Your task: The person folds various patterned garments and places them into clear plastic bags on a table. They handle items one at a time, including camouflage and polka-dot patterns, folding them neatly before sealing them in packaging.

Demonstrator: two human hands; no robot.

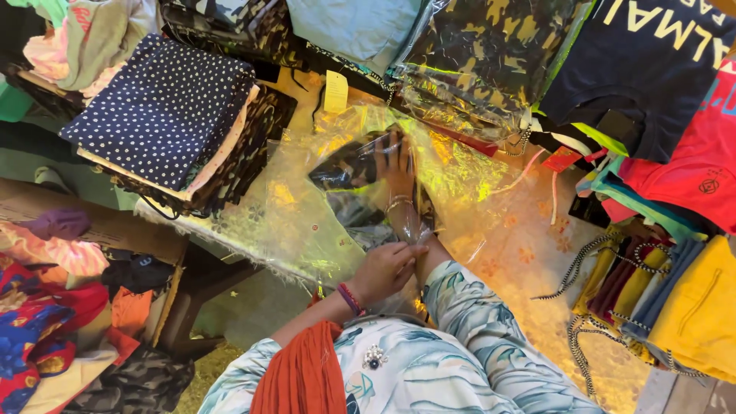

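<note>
While the table [529, 261] with its pale flower-patterned cloth is crowded with clothing on all sides, a clear, crinkled plastic bag [337, 207] is spread across its middle. Inside the open mouth of this bag the right hand [397, 165] is reached forward, with its fingers laid flat and spread on a dark folded garment [349, 165] that is seen through the shiny film. A thin bracelet is worn on that wrist, which is itself covered by the plastic. The near edge of the bag is pinched by the left hand [386, 268], whose fingers are curled shut on the film just beside the right forearm; a red and purple thread band is worn at its wrist. The sleeves are made of a white and teal leaf-print fabric, and an orange scarf [303, 376] is draped over the left shoulder.

To the left of the bag, a stack of folded navy fabric with white dots [165, 107] is set upon camouflage-print pieces. A yellow paper tag [336, 92] is hung just beyond the bag. Further camouflage garments in clear wrapping [475, 69] are placed at the far side, and folded yellow, red and blue clothes with black-and-white drawstrings [652, 291] are piled at the right.
</note>
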